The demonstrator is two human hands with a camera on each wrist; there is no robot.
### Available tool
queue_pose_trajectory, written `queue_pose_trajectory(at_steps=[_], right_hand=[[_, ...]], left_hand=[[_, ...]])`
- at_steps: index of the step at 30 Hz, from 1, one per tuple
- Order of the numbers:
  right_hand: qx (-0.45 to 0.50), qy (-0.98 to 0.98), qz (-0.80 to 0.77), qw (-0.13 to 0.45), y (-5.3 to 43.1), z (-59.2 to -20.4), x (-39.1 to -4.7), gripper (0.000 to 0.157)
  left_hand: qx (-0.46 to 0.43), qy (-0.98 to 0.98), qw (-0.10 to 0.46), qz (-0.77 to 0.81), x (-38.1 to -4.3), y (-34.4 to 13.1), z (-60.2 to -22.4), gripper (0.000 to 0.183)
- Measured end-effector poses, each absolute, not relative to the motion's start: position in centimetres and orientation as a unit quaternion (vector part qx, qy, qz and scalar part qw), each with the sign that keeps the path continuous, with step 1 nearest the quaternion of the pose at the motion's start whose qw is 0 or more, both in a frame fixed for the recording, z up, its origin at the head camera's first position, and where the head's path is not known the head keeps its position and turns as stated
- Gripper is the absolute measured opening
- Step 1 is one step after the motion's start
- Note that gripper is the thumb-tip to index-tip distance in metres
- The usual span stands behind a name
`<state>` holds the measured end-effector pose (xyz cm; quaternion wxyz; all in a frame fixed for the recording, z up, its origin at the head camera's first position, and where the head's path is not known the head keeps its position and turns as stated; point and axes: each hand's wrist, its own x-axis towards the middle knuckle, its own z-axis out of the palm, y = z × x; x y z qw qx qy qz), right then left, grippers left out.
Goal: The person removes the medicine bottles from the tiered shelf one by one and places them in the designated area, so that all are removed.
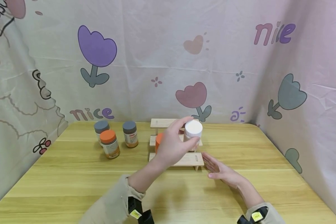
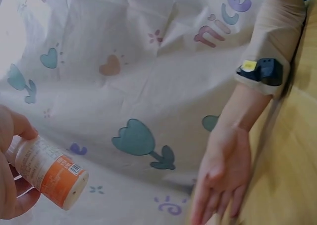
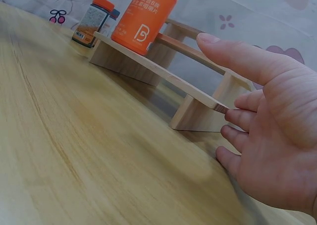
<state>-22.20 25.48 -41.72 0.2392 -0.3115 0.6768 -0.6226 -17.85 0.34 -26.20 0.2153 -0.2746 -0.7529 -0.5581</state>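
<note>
My left hand [image 1: 172, 143] grips a white pill bottle [image 1: 193, 128] with a white lid above the tiered wooden rack [image 1: 188, 159]. In the left wrist view this bottle [image 2: 55, 174] is tilted, its orange-and-white label showing. My right hand [image 1: 226, 174] lies by the rack's right end, fingers extended; in the right wrist view its fingertips [image 3: 235, 117] reach the end of the lowest shelf, though contact is hard to tell. An orange bottle [image 3: 143, 19] stands upright on that shelf; from the head view, my left hand hides most of it.
Left of the rack on the wooden table [image 1: 72, 180] stand an orange-lidded jar [image 1: 109, 144], a grey-lidded jar [image 1: 130, 134] and another grey-lidded jar [image 1: 101, 125] partly behind the orange-lidded one. A printed curtain [image 1: 145, 46] hangs behind the table and at its sides.
</note>
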Motion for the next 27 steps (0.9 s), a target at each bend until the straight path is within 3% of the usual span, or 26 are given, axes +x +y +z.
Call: queue_pose_trajectory(at_steps=[9,27], right_hand=[[-0.313,0.679,-0.622,0.233,25.6,-41.9,-22.3,0.081],[-0.315,0.673,-0.626,0.236,25.5,-41.7,-22.1,0.08]], left_hand=[[-0.259,-0.749,0.242,-0.559,-18.2,-2.4,-24.7,0.049],[-0.139,-0.791,0.219,-0.555,-18.9,-10.6,-24.6,0.053]])
